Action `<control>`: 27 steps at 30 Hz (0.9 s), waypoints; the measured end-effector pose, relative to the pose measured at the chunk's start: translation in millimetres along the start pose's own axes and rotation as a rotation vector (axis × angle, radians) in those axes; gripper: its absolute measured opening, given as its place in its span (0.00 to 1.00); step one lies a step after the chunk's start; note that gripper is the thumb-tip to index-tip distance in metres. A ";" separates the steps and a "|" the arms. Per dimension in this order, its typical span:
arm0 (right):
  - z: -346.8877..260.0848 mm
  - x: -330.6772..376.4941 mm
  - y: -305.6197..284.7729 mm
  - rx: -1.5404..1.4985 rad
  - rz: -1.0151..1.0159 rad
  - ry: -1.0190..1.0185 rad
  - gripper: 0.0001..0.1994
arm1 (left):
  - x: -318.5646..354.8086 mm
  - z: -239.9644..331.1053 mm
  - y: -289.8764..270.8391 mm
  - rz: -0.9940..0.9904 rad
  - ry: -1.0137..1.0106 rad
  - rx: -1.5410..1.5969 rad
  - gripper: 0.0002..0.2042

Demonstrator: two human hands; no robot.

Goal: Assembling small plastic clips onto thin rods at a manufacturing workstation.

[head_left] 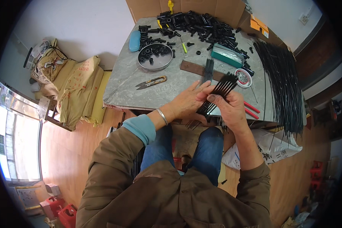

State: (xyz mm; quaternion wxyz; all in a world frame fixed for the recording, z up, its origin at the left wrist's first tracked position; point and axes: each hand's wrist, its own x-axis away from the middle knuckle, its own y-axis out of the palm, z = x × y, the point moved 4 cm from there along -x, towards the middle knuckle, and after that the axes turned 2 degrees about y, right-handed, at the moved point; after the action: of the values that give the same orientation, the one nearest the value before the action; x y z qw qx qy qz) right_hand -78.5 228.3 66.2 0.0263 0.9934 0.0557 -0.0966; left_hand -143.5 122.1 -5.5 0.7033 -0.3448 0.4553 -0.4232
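In my right hand [231, 108] is a fanned bundle of thin black rods [225, 84], its thumb pressed across them and the fingers closed round them. Beside the bundle's lower end, my left hand [186, 99] has its fingers stretched out, the palm turned toward the rods. Whether its fingertips touch the bundle I cannot tell. A second row of black rods [208, 70] lies just beyond my hands, across a flat brown bar [190, 67]. Red-handled pliers [251, 110] rest at the table edge, right of my right hand.
On the grey table [119, 87] are scissors [152, 82], a metal bowl [155, 67] with black fittings, a teal box [227, 56], a small white tub [244, 78] and a green-handled screwdriver [184, 47]. Black fittings [205, 26] heap at the back; long black rods [281, 83] overhang the right side.
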 end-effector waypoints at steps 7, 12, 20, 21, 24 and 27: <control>12.8 -6.3 -5.0 0.018 -0.054 0.039 0.08 | 5.4 -3.2 -0.3 -0.012 -0.081 -0.118 0.49; 6.0 0.0 0.0 0.167 0.000 0.004 0.07 | 6.1 1.5 -50.6 0.228 -0.160 0.712 0.44; 14.0 -3.3 -13.1 0.093 0.066 -0.043 0.15 | -37.9 51.7 -86.5 0.298 -0.142 1.147 0.12; 15.0 -5.4 -20.5 0.183 0.006 0.002 0.18 | -38.1 50.4 -86.9 0.360 -0.127 1.073 0.11; -2.0 -15.6 -25.7 0.246 -0.250 0.228 0.18 | -38.5 48.7 -87.5 0.430 -0.113 0.963 0.10; -14.7 -38.6 -56.5 0.464 -0.417 0.059 0.16 | -38.2 44.9 -89.1 0.326 -0.209 0.867 0.10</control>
State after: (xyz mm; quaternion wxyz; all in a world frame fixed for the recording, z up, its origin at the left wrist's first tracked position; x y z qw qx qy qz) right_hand -119.9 281.3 85.7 -0.2230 0.9425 0.2355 -0.0810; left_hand -135.4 125.4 101.0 0.8817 0.0156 0.2115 -0.4214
